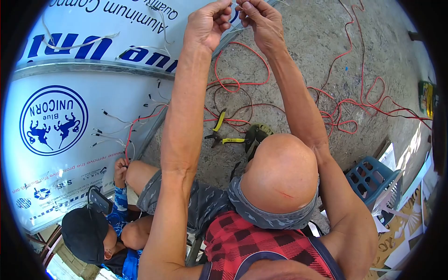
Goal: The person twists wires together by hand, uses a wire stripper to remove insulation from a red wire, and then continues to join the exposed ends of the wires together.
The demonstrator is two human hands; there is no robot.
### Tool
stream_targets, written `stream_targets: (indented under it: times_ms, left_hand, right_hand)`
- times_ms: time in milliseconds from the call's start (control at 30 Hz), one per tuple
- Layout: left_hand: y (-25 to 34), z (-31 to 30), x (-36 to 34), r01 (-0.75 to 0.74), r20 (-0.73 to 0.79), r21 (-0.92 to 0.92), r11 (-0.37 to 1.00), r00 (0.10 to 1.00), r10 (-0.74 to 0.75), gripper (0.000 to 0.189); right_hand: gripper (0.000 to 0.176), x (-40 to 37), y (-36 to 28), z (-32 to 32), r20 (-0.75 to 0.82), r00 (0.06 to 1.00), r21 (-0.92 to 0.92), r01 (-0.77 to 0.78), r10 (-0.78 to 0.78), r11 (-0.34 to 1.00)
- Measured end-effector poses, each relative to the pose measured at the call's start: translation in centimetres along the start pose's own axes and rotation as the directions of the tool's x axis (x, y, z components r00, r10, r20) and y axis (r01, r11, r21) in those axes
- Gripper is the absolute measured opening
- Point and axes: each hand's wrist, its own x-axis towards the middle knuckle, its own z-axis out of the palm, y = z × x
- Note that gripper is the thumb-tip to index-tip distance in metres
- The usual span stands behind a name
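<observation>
At the top edge, my left hand (208,25) is closed, its thumb and fingers pinching the end of a thin wire. Close beside it, my right hand (264,24) is also closed in a pinch on thin wire. A pale strand of the wire (239,30) shows between the hands; the fingertips are partly cut off by the frame. Below them, a loop of red wire (269,70) lies on the concrete floor. Pliers with yellow handles (218,133) rest open on the floor near my foot.
To the left are large white panels (107,88) with blue lettering, a metal edge and several wire leads. A co-worker in a black cap (84,235) sits lower left, a hand (121,172) at a red wire. Tangled red and black wires (343,109) and a blue plastic basket (368,179) are right.
</observation>
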Motion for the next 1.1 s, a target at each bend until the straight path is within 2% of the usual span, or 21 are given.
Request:
stream_targets:
  times_ms: [67, 100, 167, 267, 333, 533, 600, 700, 733, 800, 900, 1000, 1033, 1067, 1100]
  left_hand:
    - [0.4, 0.1, -0.4, 0.033, 0.118, -0.005, 0.999, 0.992, -0.032, 0.013]
    - [0.4, 0.1, -0.2, 0.028, 0.12, -0.005, 1.0, 0.992, -0.027, 0.013]
    - [-0.1, 0.3, 0.0, 0.017, 0.04, -0.05, 0.999, 0.999, -0.014, 0.013]
    - [-0.6, 0.8, 0.2, 0.007, 0.018, -0.085, 0.996, 1.0, -0.005, 0.012]
    - [-0.9, 0.8, 0.4, -0.007, 0.006, -0.083, 0.997, 1.0, 0.007, 0.011]
    - [-1.7, 2.1, 0.1, -0.095, -0.087, -0.003, 0.995, 0.992, 0.094, 0.01]
    - [-1.7, 2.2, 0.1, -0.111, -0.107, 0.003, 0.994, 0.988, 0.111, 0.01]
    - [-1.9, 2.1, 0.3, -0.109, -0.092, -0.013, 0.994, 0.99, 0.107, 0.009]
    - [-1.9, 2.0, 0.3, -0.115, -0.081, -0.011, 0.993, 0.99, 0.113, 0.009]
    - [-2.0, 2.1, 0.2, -0.12, -0.071, -0.011, 0.993, 0.99, 0.119, 0.009]
    - [-2.2, 2.8, -0.4, -0.153, -0.093, -0.033, 0.988, 0.984, 0.149, 0.01]
    - [-1.6, 3.6, -1.4, -0.159, -0.15, 0.061, 0.985, 0.974, 0.167, 0.012]
    - [-1.4, 3.9, -2.0, -0.185, -0.255, 0.324, 0.928, 0.927, 0.274, 0.014]
    - [-1.1, 4.3, -2.5, -0.165, -0.321, 0.566, 0.807, 0.858, 0.401, 0.015]
    - [-0.9, 4.6, -3.0, -0.168, -0.322, 0.565, 0.808, 0.857, 0.403, 0.015]
  right_hand:
    - [0.018, -0.2, -0.2, -0.3, 0.018, 1.0, -0.017, 0.022, -0.022, 1.0]
    - [0.018, 0.0, -0.3, -0.3, 0.042, 0.998, -0.032, 0.051, -0.05, 0.998]
    - [0.018, 0.0, -0.1, -0.1, 0.031, 0.999, -0.054, 0.044, -0.042, 0.998]
    - [0.019, -0.2, 0.0, 0.2, -0.013, 0.999, -0.072, 0.045, -0.046, 0.996]
    - [0.02, -0.3, -0.1, 0.4, -0.042, 0.997, -0.064, 0.056, -0.059, 0.996]
    - [0.019, -0.8, -0.7, 0.8, -0.085, 0.99, -0.233, 0.086, -0.108, 0.969]
    - [0.017, -1.0, -1.2, 1.0, -0.063, 0.965, -0.276, 0.23, -0.256, 0.933]
    - [0.018, -1.3, -2.2, 0.9, 0.001, 0.962, -0.303, 0.26, -0.273, 0.917]
    - [0.018, -1.3, -2.5, 1.1, 0.002, 0.962, -0.303, 0.261, -0.273, 0.916]
    - [0.017, -1.1, -3.1, 1.5, -0.06, 0.988, -0.375, 0.108, -0.14, 0.921]
    - [0.017, -0.9, -3.3, 1.5, -0.093, 0.993, -0.376, 0.035, -0.075, 0.926]
    - [0.017, 0.0, -2.5, 0.7, -0.054, 0.996, -0.3, 0.047, -0.066, 0.953]
    - [0.017, 0.2, -2.4, 0.6, -0.053, 0.997, -0.304, 0.045, -0.064, 0.952]
    - [0.017, 0.4, -2.3, 0.5, -0.045, 0.995, -0.345, 0.065, -0.086, 0.937]
    - [0.017, 0.7, -2.5, 0.6, -0.036, 0.994, -0.383, 0.086, -0.108, 0.92]
